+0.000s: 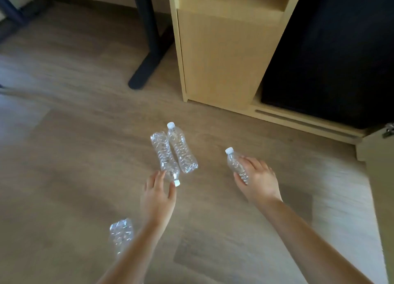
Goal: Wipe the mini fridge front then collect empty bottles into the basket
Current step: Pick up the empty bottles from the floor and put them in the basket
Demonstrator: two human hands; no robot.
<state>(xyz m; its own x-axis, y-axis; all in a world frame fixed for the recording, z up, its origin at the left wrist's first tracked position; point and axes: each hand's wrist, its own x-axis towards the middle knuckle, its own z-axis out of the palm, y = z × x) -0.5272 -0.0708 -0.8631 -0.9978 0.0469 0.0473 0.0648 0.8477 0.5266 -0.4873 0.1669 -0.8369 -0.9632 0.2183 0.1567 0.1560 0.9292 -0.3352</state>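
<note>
Right of centre, the right hand (258, 177) grips a clear crinkled white-capped plastic bottle (233, 162), while the left hand (158, 196), fingers spread, touches a second clear bottle (164, 153) mid-frame.

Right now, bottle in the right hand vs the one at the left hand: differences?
The gripped bottle points its cap away; the floor bottle points its cap toward the person. The right hand grips the gripped bottle's body; the left hand only reaches the floor bottle's neck. Both are clear, crumpled and white-capped.

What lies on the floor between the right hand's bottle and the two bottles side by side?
Only bare floor separates the held bottle from the nearer paired bottle, in the head view.
</note>
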